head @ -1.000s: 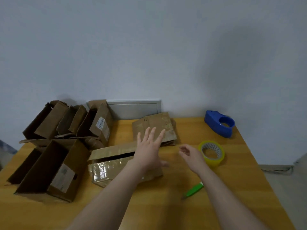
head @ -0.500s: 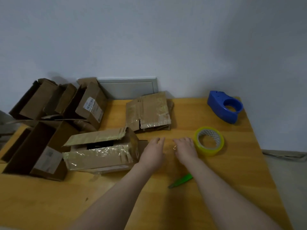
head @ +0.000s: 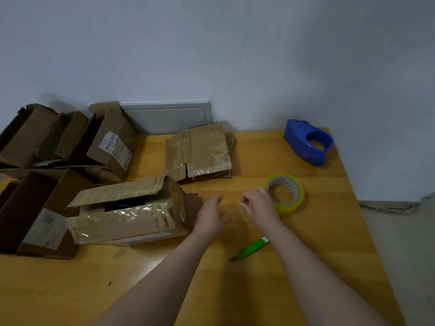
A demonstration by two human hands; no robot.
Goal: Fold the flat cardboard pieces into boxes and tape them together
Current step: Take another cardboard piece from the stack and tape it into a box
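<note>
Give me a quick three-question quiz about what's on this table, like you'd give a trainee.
1. Fill in: the cutter is ____ in colour.
2. True or false: the tape roll lies outside the blue dispenser.
3. Which lies nearest the right hand? A dispenser, B tape roll, C cutter.
Key: 1 green; 2 true; 3 B.

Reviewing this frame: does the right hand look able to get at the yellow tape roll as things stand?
Probably yes. The right hand is right beside the yellow tape roll, at its left rim, with nothing between them. The roll lies flat on the table with nothing on top of it.
</note>
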